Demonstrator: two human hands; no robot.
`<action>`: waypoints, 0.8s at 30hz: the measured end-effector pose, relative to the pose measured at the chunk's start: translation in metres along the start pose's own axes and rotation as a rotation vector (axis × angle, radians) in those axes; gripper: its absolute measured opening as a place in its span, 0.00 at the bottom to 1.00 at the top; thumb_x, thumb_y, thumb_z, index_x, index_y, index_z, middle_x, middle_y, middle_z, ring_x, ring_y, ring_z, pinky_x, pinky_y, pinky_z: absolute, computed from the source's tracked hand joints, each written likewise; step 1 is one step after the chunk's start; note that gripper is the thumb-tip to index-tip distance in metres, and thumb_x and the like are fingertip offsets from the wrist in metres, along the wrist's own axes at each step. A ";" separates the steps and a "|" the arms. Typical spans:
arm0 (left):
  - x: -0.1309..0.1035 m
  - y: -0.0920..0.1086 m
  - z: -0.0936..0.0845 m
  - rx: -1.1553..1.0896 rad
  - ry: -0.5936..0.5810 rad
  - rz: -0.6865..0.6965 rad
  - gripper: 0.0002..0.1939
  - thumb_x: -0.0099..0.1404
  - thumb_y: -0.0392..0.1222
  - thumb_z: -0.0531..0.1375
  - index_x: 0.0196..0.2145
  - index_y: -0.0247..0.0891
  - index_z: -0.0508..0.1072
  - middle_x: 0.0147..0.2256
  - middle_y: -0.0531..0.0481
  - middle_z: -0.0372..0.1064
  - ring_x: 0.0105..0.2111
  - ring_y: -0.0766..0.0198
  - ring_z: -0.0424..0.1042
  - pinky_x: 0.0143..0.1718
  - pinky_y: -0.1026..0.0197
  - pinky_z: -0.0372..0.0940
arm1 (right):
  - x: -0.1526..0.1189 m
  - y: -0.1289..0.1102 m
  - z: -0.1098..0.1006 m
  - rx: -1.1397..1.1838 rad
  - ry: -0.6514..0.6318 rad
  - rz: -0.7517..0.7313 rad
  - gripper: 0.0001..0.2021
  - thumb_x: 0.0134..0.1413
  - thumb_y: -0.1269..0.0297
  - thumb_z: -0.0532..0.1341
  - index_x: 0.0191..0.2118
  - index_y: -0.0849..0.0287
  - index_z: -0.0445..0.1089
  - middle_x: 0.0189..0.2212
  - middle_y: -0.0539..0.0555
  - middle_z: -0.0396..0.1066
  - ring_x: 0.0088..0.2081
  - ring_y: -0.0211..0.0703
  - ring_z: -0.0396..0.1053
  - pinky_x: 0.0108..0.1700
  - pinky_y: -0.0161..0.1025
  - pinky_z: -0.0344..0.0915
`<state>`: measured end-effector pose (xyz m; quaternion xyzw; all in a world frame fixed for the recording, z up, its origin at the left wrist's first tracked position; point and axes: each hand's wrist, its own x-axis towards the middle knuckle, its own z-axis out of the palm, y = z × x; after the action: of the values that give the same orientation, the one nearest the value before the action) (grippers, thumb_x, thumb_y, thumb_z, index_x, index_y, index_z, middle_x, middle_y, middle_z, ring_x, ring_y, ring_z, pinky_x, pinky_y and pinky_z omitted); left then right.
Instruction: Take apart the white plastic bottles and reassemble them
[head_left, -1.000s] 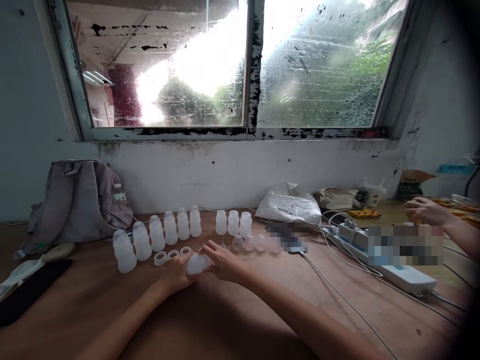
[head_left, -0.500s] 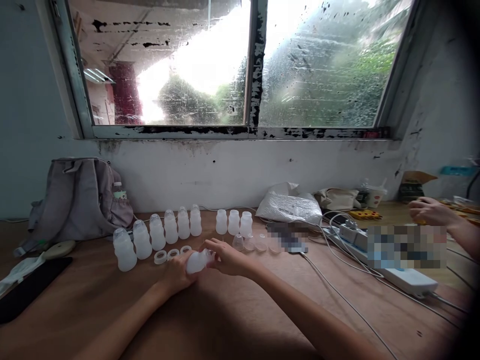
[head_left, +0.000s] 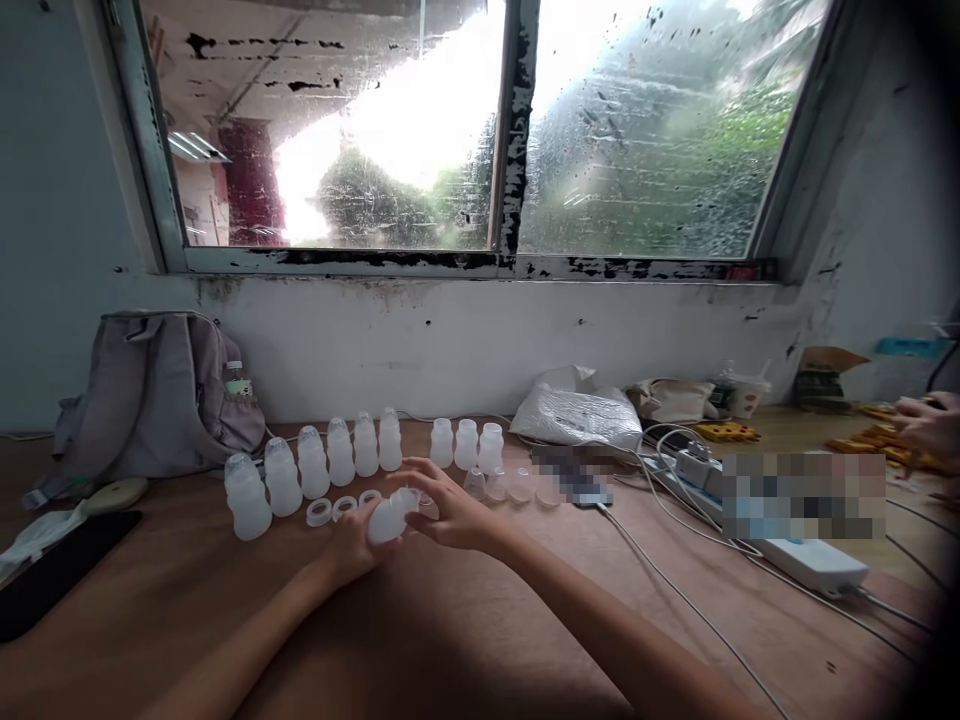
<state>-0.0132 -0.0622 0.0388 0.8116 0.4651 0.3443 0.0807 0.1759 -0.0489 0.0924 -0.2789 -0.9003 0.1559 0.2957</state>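
Observation:
A frosted white baby bottle (head_left: 387, 520) lies tilted in my left hand (head_left: 351, 545), its top pointing up and to the right. My left fingers are closed round its body. Around the bottle's upper end curve the thumb and fingers of my right hand (head_left: 454, 510). A clear, domed part (head_left: 428, 507) shows between those fingers; whether it sits firmly on the bottle I cannot tell. Just behind my left hand lie white collar rings (head_left: 319, 513). Several bottles with clear caps (head_left: 313, 465) stand in a slanting row behind them.
Three uncapped bottles (head_left: 466, 443) stand further back, with several clear domes (head_left: 496, 487) in front. A phone (head_left: 592, 495) with a cable and a power strip (head_left: 810, 560) lie right. A backpack (head_left: 165, 390) leans left. Another person's hand (head_left: 930, 425) is at far right.
My right hand's fingers have spread and shifted slightly round the bottle's top. The bottle has moved slightly left and tilts more upward. The other person's hand has moved right.

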 end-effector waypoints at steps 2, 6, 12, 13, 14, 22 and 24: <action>0.000 -0.001 -0.001 -0.012 -0.020 -0.005 0.16 0.52 0.46 0.56 0.39 0.38 0.65 0.28 0.52 0.66 0.26 0.64 0.66 0.26 0.64 0.60 | 0.002 0.003 0.002 -0.009 0.065 0.117 0.10 0.50 0.65 0.55 0.40 0.58 0.62 0.36 0.54 0.63 0.33 0.37 0.63 0.35 0.36 0.61; 0.001 -0.003 -0.001 -0.014 -0.029 -0.013 0.18 0.52 0.47 0.56 0.40 0.37 0.65 0.29 0.51 0.66 0.26 0.63 0.65 0.26 0.64 0.60 | 0.005 0.006 0.001 0.014 0.052 0.081 0.06 0.53 0.69 0.52 0.35 0.59 0.64 0.29 0.51 0.63 0.29 0.35 0.62 0.31 0.32 0.60; 0.000 -0.002 -0.003 -0.042 -0.021 -0.020 0.20 0.53 0.47 0.55 0.42 0.36 0.64 0.28 0.52 0.67 0.26 0.63 0.65 0.27 0.63 0.60 | 0.005 0.003 -0.005 0.076 0.083 0.109 0.11 0.49 0.64 0.57 0.40 0.58 0.62 0.35 0.53 0.64 0.32 0.36 0.63 0.32 0.33 0.62; 0.000 -0.001 -0.003 -0.041 -0.016 -0.016 0.19 0.53 0.47 0.55 0.41 0.37 0.65 0.28 0.52 0.67 0.26 0.63 0.65 0.27 0.63 0.60 | 0.005 0.003 -0.003 0.069 0.089 0.159 0.09 0.50 0.63 0.56 0.37 0.59 0.63 0.31 0.52 0.65 0.29 0.35 0.63 0.30 0.32 0.62; 0.000 0.001 -0.004 -0.045 -0.014 -0.014 0.18 0.52 0.47 0.55 0.40 0.37 0.66 0.28 0.53 0.66 0.26 0.63 0.65 0.27 0.63 0.60 | 0.007 0.005 -0.002 0.063 0.093 0.195 0.07 0.51 0.63 0.54 0.34 0.60 0.64 0.27 0.51 0.65 0.27 0.35 0.63 0.28 0.32 0.61; 0.001 0.002 -0.004 -0.242 -0.035 -0.037 0.19 0.55 0.49 0.55 0.43 0.38 0.61 0.35 0.50 0.66 0.33 0.62 0.66 0.34 0.61 0.63 | 0.011 0.026 -0.014 0.002 0.107 0.251 0.03 0.47 0.68 0.57 0.31 0.60 0.66 0.23 0.49 0.66 0.25 0.35 0.64 0.27 0.31 0.59; 0.001 0.000 -0.003 -0.290 -0.040 -0.034 0.18 0.57 0.48 0.54 0.43 0.37 0.61 0.37 0.48 0.64 0.37 0.61 0.65 0.40 0.59 0.61 | 0.008 0.036 -0.014 -0.128 -0.044 0.288 0.03 0.42 0.73 0.60 0.27 0.60 0.67 0.23 0.49 0.66 0.26 0.36 0.64 0.27 0.32 0.58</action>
<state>-0.0144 -0.0617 0.0413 0.7901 0.4225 0.3901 0.2121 0.1943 -0.0138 0.0905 -0.4199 -0.8653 0.1451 0.2320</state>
